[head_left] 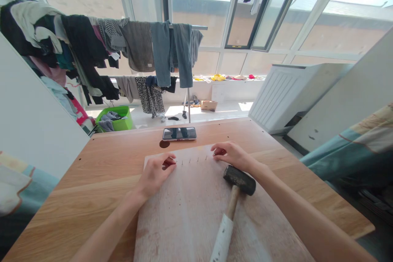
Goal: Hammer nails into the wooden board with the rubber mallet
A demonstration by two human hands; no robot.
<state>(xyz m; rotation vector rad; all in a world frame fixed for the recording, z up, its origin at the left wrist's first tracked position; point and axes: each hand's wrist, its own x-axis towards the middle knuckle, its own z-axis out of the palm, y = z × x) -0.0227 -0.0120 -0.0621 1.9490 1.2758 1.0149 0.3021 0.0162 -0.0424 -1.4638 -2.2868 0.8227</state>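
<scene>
A pale wooden board (184, 213) lies on the table, with a row of several thin upright nails (190, 161) near its far edge. At the left end of that row, my left hand (158, 172) is closed, thumb and forefinger pinched at a nail. My right hand (230, 155) pinches in the same way at the right end, its fingertips around another small nail. Both nails are mostly covered by the fingers. A hammer (239, 179) with a black head and a wooden, white-wrapped handle rests on the board, its head just below my right hand.
Beyond the board, a phone (179, 133) lies on the wooden table (116, 155) beside a dark round spot. Past the table stand a drying rack hung with clothes (138, 45), a green basket (125, 120) and a white cabinet (276, 94). Patterned curtains hang at both sides.
</scene>
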